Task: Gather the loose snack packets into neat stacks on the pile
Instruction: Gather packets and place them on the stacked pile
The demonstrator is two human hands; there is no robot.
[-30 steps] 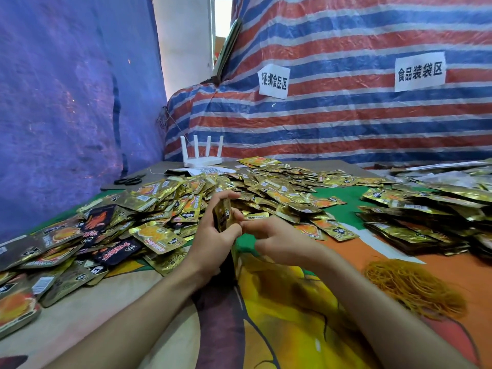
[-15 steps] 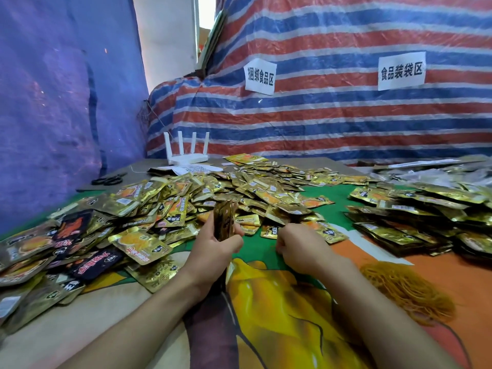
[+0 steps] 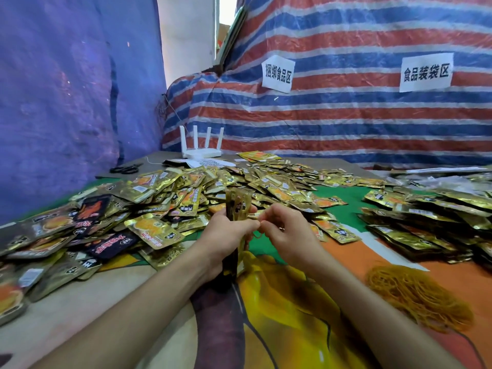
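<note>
Head view: bundle of snack packets (image 3: 237, 206) held upright at centre, heaps all round
Left hand (image 3: 226, 235) wrapped round the bundle, thumb across its near face, lower end hidden behind the wrist. Right hand (image 3: 288, 235) just beside it at 3 o'clock, fingers curled, fingertips meeting the left thumb, a thin orange strand just under them; cannot tell whether anything is pinched. Loose packets (image 3: 170, 198) heaped on the surface (image 3: 80, 315) from 9 to 12 o'clock of the hands, mostly gold, a few black. Layered rows of packets (image 3: 426, 227) at 2 to 3 o'clock, well apart from the hands. Tangle of orange rubber bands (image 3: 418, 296) at 4 o'clock, near the right forearm. White router (image 3: 201, 153) at 12 o'clock behind the heap, scissors (image 3: 125, 169) at 10 o'clock
</note>
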